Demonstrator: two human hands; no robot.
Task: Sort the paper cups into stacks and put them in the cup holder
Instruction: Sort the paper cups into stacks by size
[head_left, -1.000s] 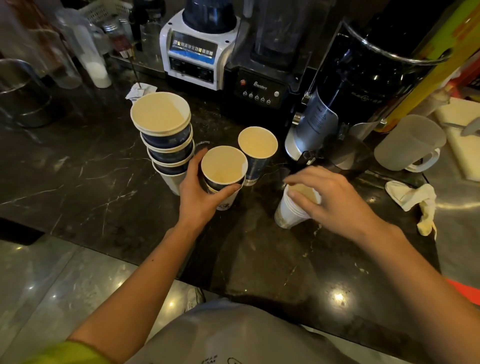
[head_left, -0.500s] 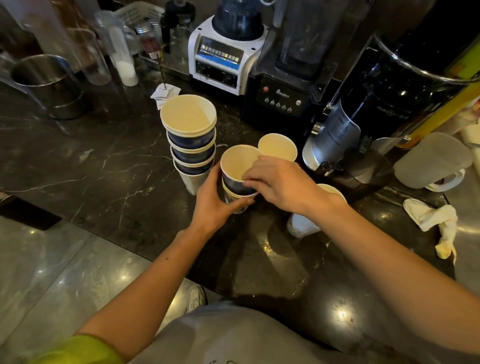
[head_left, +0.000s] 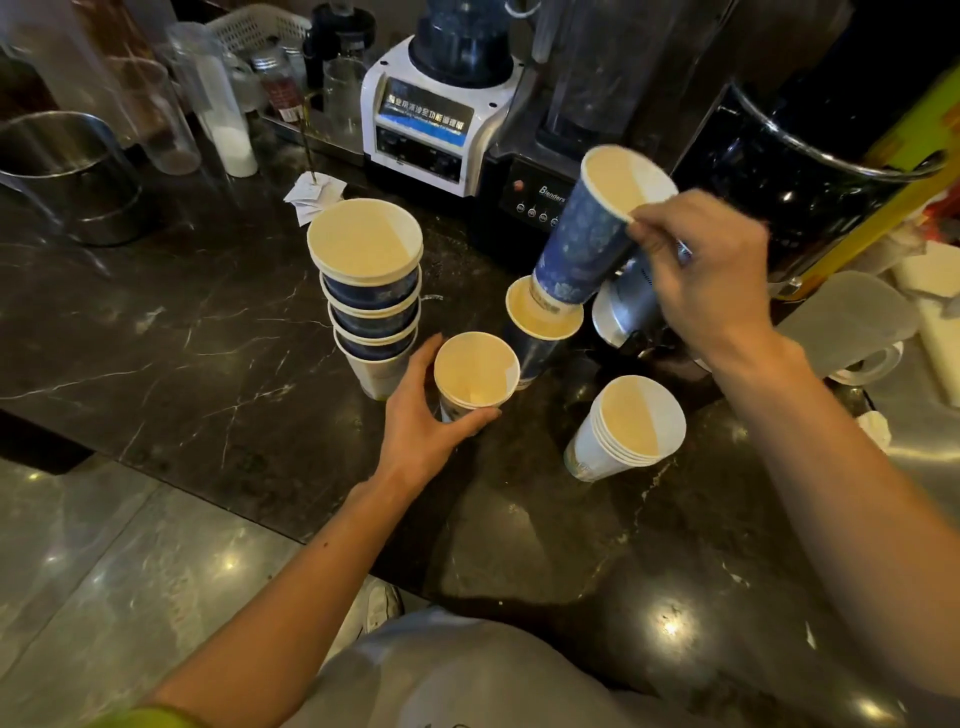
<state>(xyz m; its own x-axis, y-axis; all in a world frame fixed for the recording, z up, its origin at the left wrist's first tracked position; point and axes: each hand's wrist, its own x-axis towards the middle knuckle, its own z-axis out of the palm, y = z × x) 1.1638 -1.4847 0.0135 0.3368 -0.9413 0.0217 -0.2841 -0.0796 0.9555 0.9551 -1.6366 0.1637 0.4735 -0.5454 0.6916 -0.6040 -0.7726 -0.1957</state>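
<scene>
Cup (head_left: 587, 244) in right hand (head_left: 711, 270) tilts, mouth up-right.

The right grip (head_left: 711, 270) has lifted the tall dark-blue paper cup (head_left: 582, 249) (now tilted) off the white paper cup stack (head_left: 475, 376) to its lower left.

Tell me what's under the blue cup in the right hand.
An upright blue cup on the counter; the held cup's base sits at its mouth, hiding much of its inside.
</scene>
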